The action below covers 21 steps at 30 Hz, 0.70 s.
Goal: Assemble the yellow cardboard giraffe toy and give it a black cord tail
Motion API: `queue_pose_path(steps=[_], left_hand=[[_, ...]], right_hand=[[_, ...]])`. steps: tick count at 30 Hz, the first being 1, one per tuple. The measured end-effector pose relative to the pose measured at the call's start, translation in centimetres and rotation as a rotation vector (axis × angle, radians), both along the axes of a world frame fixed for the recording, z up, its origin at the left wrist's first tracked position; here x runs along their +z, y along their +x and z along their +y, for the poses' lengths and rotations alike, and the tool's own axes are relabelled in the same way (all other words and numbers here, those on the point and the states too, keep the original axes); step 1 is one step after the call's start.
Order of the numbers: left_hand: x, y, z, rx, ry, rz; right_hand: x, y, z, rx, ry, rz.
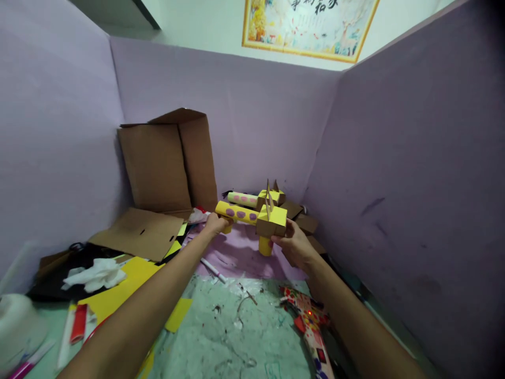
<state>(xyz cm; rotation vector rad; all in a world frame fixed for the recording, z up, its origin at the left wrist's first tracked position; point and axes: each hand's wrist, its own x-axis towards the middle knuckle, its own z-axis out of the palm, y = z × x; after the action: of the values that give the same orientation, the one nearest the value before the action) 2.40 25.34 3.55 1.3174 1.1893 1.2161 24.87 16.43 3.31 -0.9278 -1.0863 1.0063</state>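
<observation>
A yellow paper giraffe-like figure (236,212) with purple spots lies between my hands, its tube body sideways and its box-shaped end (272,221) with upright brown pieces at the right. My left hand (216,223) is closed round a short yellow tube under the left end. At the right, my right hand (294,242) grips the box end from its side, fingers partly hidden behind it. Just behind stands a similar figure (242,199) in paler yellow with pink spots. A purple sheet (240,258) lies beneath.
Brown cardboard box (158,168) and flat cardboard (142,231) stand at back left. Yellow sheets (126,284), tissue (97,275), a white roll (19,331) and a marker (213,270) lie left. A flower-patterned glue gun (311,326) lies front right. Purple walls surround the table (229,337).
</observation>
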Motion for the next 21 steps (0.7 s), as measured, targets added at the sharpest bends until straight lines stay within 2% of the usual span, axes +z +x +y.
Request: queue_pose_path(steps=[4, 8, 14, 21], left_hand=[[-1.5, 0.3, 1.0, 0.001, -0.063, 0.097], [-2.7, 0.6, 0.5, -0.019, -0.120, 0.167], [-3.1, 0.6, -0.1, -0.045, -0.164, 0.234], [-3.7, 0.1, 0.5, -0.055, -0.123, 0.233]], right_hand=[[-0.9, 0.0, 0.4, -0.020, -0.053, -0.040], [-1.0, 0.0, 0.0, -0.046, -0.107, -0.072], [-0.5, -0.1, -0.7, -0.061, -0.132, -0.103], [-0.1, 0.0, -1.2, -0.051, -0.125, -0.119]])
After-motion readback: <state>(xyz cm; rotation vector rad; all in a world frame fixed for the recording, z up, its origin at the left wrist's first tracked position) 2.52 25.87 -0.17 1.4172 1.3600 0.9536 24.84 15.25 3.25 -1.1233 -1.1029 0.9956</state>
